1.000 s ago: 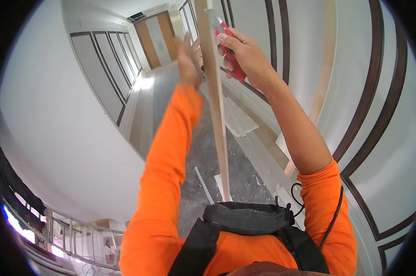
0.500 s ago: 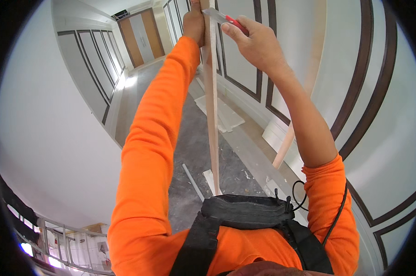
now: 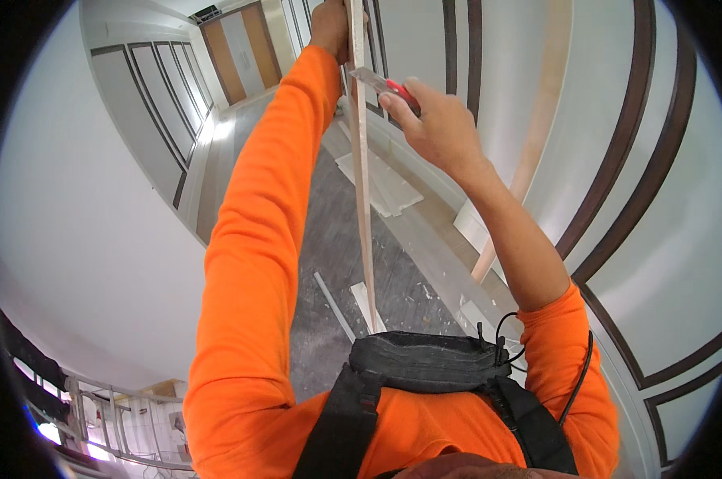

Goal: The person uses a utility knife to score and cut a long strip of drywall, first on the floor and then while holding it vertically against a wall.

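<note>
A long, narrow wooden strip (image 3: pixel 362 184) with a pale, rough edge stands nearly upright in front of me. My left hand (image 3: pixel 331 33) is closed round it near the top of the view, its fingers partly hidden behind the wood. In my right hand (image 3: pixel 439 128) is a putty knife (image 3: pixel 383 85) with a red handle and a flat grey blade. The blade's tip meets the strip's edge just below my left hand. The strip's lower end passes out of sight behind the black pack on my chest.
A second wooden strip (image 3: pixel 528 172) leans on the panelled wall (image 3: pixel 608 120) at right. White flat pieces (image 3: pixel 385 188) and a grey tube (image 3: pixel 334 307) lie on the dusty floor (image 3: pixel 321 239). A plain white wall (image 3: pixel 82 239) bounds the left, with a metal ladder (image 3: pixel 122 423) at lower left.
My right hand has brought the putty knife down along the strip. My left hand sits slightly higher and further left, and the strip's top has shifted slightly left.
</note>
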{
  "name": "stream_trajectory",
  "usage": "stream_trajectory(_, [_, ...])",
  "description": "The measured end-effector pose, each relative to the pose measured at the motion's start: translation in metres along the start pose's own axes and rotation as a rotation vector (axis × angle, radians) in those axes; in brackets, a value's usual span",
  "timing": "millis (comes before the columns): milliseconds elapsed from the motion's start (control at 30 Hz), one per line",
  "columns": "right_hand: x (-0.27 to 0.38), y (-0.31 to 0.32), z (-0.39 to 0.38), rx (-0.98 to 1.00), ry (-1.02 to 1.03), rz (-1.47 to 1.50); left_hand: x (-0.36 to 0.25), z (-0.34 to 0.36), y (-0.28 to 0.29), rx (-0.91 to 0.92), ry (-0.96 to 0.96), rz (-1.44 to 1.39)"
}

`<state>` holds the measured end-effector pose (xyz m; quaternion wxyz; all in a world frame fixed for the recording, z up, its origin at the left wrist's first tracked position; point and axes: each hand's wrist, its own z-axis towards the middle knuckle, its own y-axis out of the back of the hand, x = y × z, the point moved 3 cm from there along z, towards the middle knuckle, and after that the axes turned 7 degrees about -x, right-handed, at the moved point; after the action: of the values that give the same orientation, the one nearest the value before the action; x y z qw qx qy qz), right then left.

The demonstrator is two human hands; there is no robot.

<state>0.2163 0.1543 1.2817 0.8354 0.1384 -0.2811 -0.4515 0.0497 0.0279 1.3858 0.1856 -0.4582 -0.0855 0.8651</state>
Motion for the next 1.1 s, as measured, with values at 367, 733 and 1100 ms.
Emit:
stream_trajectory(367, [0.008, -0.002, 0.012, -0.134, 0.147, 0.018, -0.001, 0.009, 0.015, -0.038, -0.009, 0.07])
stream_trajectory(733, [-0.016, -0.023, -0.034, -0.079, -0.02, 0.105, -0.004, -0.006, -0.004, -0.026, -0.063, 0.068])
stream_trajectory(1100, [-0.024, -0.063, -0.086, 0.085, 0.04, 0.009, -0.004, 0.001, 0.01, -0.107, -0.081, 0.05])
